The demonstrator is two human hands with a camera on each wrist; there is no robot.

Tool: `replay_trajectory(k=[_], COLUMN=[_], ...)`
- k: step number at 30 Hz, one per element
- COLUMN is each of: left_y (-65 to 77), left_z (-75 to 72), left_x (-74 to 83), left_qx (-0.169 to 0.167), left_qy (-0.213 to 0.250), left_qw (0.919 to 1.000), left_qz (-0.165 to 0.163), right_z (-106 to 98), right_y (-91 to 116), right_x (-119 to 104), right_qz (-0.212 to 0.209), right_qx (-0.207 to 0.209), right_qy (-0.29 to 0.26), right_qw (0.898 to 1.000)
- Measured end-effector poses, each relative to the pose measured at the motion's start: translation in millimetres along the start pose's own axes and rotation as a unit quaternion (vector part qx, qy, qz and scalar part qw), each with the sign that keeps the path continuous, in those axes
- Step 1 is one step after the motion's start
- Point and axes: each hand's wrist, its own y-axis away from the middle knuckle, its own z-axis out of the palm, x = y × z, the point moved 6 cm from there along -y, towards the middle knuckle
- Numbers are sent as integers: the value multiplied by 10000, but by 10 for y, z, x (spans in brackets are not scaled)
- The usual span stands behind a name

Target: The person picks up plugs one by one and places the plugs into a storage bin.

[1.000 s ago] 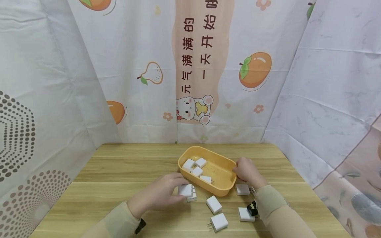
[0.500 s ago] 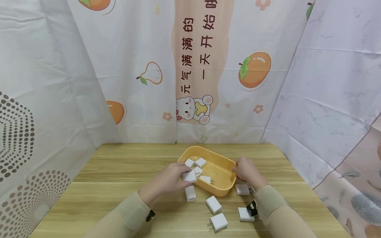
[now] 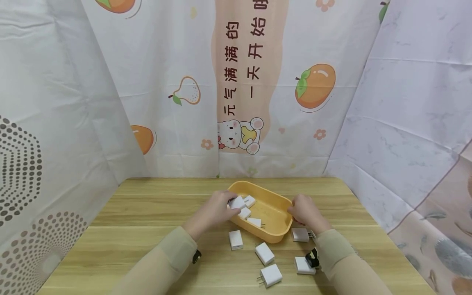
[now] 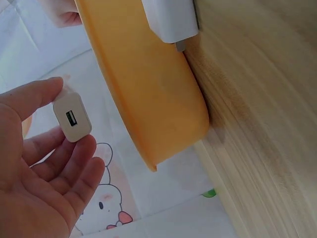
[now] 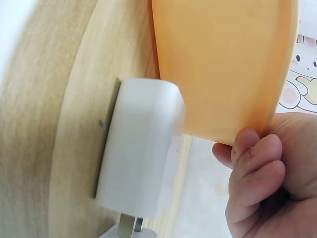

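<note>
Bin (image 3: 273,213) pt. covered; bits cut off in all cams.
Head: L hand (image 3: 214,209) hides bin's L end & pt. of held plug (image 3: 237,203); R hand (image 3: 307,211) hides a bit of rim; black clip (image 3: 312,259) hides pt. of a loose plug (image 3: 302,267); sleeves (image 3: 162,258) cut off at btm, top curtain char. (image 3: 260,5) cut too. L wrist: bin & upper plug (image 4: 171,20) cut by top edge. R wrist: white obj. (image 5: 148,234) mostly off btm edge, can't ID.

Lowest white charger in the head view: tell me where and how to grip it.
Pinch the lowest white charger by its near and far side faces, probably best from above and the picture's right. It lies broad face up on the table, its metal prongs pointing left, so the prong-free end of the boxy body looks the easier hold.
</note>
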Motion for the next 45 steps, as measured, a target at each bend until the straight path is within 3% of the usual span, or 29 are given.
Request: replay_trajectory(k=[16, 28, 45], left_y=[-199, -288, -447], left_z=[35, 122, 287], left_x=[-234, -326, -402], left_qx=[416, 105, -55], left_qy=[-373, -654, -1664], left_qw=[9946, 9903, 9780], left_qz=[-877, -1221, -1260], right_z=[-21, -25, -16], right_y=[15, 19, 5], right_x=[-1, 4, -6], right_qz=[-65, -26, 32], right_qx=[111, 69, 19], right_qy=[-32, -35, -1], right_qw=[9999, 10000, 10000])
